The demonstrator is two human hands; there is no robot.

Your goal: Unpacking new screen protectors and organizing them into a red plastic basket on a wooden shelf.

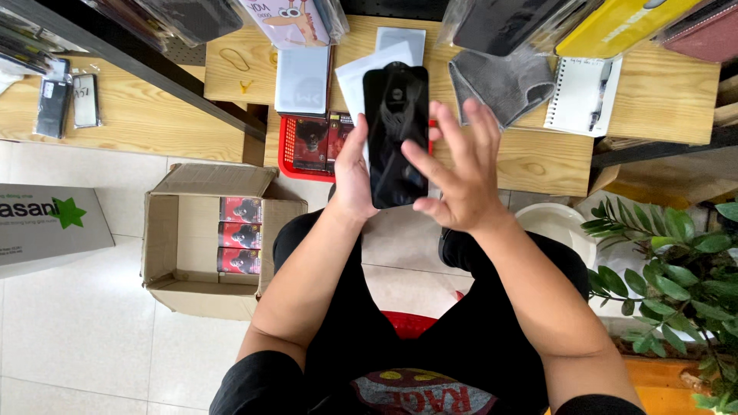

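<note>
above lap, left hand (352, 178) grips phone (396, 134) (upright).

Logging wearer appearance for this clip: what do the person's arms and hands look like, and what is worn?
Both forearms are bare, with black short sleeves at the upper arms. The left hand and right hand have no gloves, rings or watch in view.

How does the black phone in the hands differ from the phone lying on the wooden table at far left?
The black phone is held upright above the lap by the left hand, with the right hand spread beside it; the phone on the table lies flat and untouched. The held one looks larger and its face is uniformly dark and glossy; the other shows a lighter, greyish face. Both are slim rectangular slabs.
</note>
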